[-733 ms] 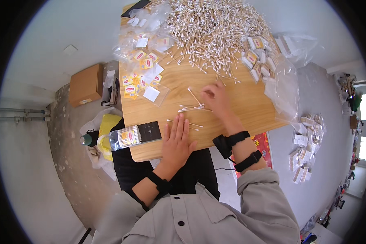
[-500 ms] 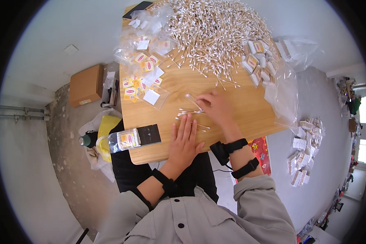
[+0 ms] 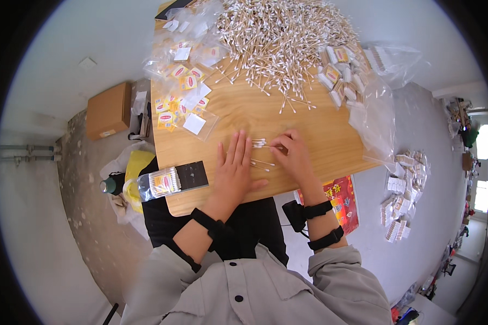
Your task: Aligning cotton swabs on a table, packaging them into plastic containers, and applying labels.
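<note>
My left hand [image 3: 233, 168] lies flat on the wooden table, fingers straight and held out, with nothing gripped. Just right of its fingers is a small bunch of cotton swabs [image 3: 259, 143]. At the bunch's right end, my right hand [image 3: 291, 156] has its thumb and fingertips pinched on cotton swabs; the fingers cover part of them. A few loose swabs [image 3: 263, 163] lie between the two hands. Farther back, a large heap of cotton swabs [image 3: 287, 43] covers the table's far side. A clear bag packed with swabs [image 3: 164, 182] rests on a black plate [image 3: 192, 175] at the near left.
Yellow-and-white cards and clear bags [image 3: 187, 84] spread over the left side of the table [image 3: 320, 135]. Filled packs [image 3: 339, 76] and clear plastic [image 3: 371, 119] sit at the right edge. More packs [image 3: 398, 195] lie on the floor at right; a cardboard box [image 3: 108, 111] stands at left.
My right hand has come down nearer to me and pinches at the bunch's right end. The swabs there look more gathered. The whole view has shifted slightly.
</note>
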Tool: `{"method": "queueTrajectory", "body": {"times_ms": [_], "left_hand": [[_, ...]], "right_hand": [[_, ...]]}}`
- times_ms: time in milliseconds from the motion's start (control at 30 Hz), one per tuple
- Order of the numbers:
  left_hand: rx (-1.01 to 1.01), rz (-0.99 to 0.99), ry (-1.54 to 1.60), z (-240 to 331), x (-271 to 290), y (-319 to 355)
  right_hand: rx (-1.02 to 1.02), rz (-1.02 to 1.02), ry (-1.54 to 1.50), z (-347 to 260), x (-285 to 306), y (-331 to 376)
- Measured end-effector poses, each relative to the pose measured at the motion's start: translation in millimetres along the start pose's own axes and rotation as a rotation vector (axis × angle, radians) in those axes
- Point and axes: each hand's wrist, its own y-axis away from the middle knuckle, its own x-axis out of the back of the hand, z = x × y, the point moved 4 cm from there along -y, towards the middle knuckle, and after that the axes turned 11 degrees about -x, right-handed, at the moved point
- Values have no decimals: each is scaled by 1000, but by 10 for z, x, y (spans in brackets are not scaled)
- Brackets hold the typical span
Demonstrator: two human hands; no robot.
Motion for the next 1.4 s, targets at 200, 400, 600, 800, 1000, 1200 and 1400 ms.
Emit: {"method": "queueTrajectory", "body": {"times_ms": [200, 400, 600, 800, 1000, 1200, 1400], "left_hand": [[-27, 18, -31, 31, -25, 179], [0, 3, -3, 56, 83, 112], [27, -30, -4, -16, 28, 27], [83, -40, 58, -16, 95, 18], [75, -114, 10, -14, 120, -28], [53, -59, 74, -11, 167, 54], [130, 176, 65, -223, 127, 237]], "right_hand": [[-50, -164, -6, 33, 232, -16], [-93, -66, 4, -107, 143, -176], [-80, -51, 49, -188, -277, -350], [64, -3, -62, -148, -215, -257], [-103, 4, -132, -239, -219, -219], [-28, -17, 2, -212, -201, -269], [99, -13, 95, -275, -241, -187]]}}
